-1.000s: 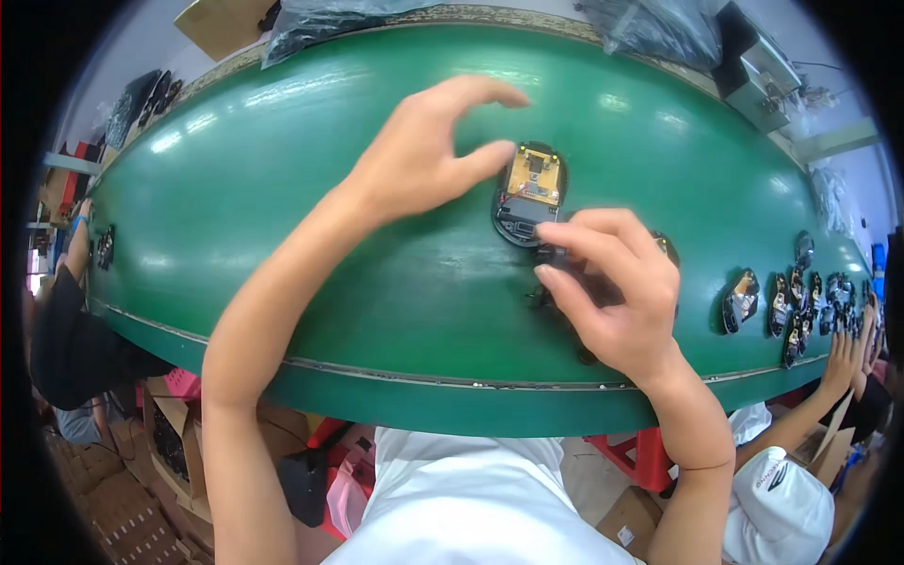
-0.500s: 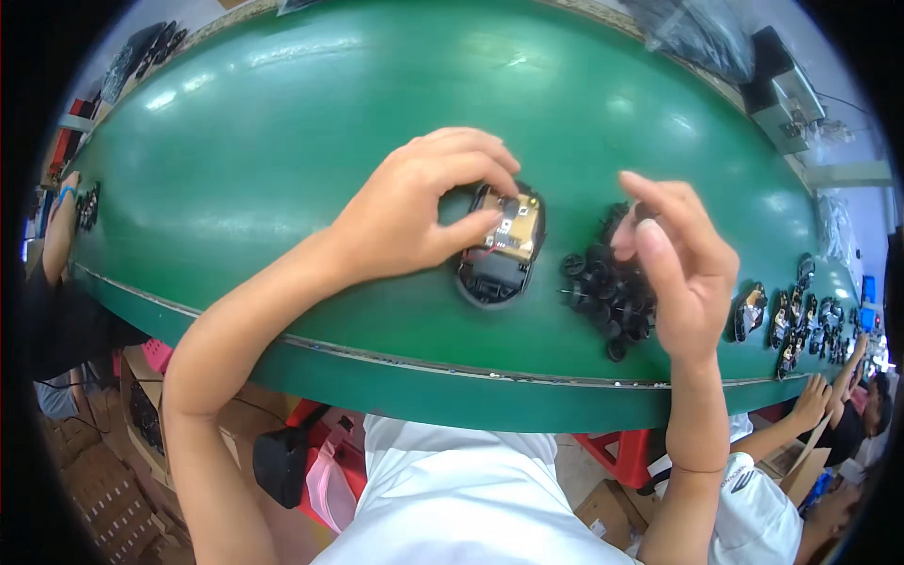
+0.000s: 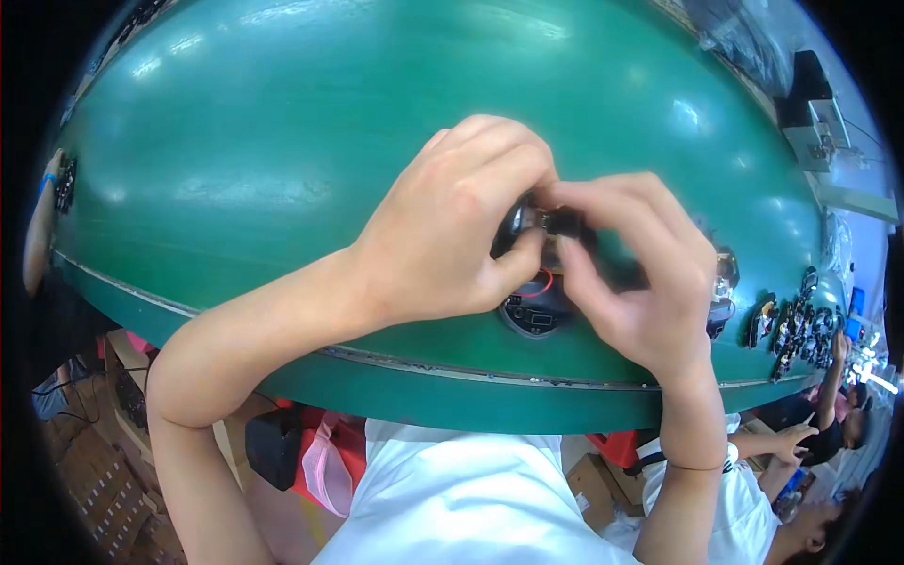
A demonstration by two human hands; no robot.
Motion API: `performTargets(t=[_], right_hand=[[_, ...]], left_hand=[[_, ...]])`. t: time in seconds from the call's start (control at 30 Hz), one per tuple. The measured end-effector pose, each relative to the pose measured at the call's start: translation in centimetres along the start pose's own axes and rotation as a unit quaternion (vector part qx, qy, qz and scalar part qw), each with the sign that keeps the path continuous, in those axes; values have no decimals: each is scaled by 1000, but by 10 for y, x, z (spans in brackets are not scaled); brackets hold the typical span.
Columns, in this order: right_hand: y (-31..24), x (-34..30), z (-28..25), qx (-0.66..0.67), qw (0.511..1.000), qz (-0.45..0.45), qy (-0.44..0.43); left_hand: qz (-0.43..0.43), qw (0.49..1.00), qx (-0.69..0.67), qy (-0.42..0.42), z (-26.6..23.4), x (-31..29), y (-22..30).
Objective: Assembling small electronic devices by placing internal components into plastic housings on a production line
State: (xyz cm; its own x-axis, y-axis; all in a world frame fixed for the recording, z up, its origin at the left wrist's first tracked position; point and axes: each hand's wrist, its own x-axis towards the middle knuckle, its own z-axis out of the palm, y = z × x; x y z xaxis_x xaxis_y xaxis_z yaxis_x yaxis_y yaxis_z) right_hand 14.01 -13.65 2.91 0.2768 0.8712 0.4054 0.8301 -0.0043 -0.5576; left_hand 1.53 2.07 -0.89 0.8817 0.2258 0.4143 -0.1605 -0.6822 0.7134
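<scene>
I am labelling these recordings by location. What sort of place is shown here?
Probably an electronics assembly line. Both hands work on a small round black device over a long green belt; more such parts lie near a neighbouring person's hand.

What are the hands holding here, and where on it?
Both the left hand and right hand pinch the upper end of a small round black device.

left hand [image 3: 452, 226] + right hand [image 3: 640, 273] | grip round black device [image 3: 537, 311] | green table [image 3: 282, 141]

Bright overhead glare, fisheye-bent edges, dark rim
</scene>
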Motion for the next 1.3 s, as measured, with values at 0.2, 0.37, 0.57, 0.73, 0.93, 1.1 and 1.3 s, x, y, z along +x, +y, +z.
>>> performTargets(t=[0.2, 0.37, 0.57, 0.73, 0.93, 1.1, 1.3], right_hand=[[2, -2, -2, 8, 1000, 28, -10], [0, -7, -1, -30, 999, 25, -9], [1, -11, 0, -4, 1000, 27, 9], [-1, -12, -4, -45, 999, -3, -6], [-6, -14, -2, -87, 996, 9, -5], [5, -15, -6, 23, 997, 68, -16], [11, -18, -6, 11, 1000, 8, 4]], left_hand=[[2, 1000, -13, 3, 3, -1, 0], [16, 1000, 2, 14, 8, 0, 1], [17, 1000, 6, 11, 9, 1, 3], [29, 999, 14, 15, 12, 2, 4], [22, 1000, 14, 4, 11, 1, 4], [8, 1000, 2, -26, 7, 0, 4], [10, 999, -7, -48, 3, 1, 6]])
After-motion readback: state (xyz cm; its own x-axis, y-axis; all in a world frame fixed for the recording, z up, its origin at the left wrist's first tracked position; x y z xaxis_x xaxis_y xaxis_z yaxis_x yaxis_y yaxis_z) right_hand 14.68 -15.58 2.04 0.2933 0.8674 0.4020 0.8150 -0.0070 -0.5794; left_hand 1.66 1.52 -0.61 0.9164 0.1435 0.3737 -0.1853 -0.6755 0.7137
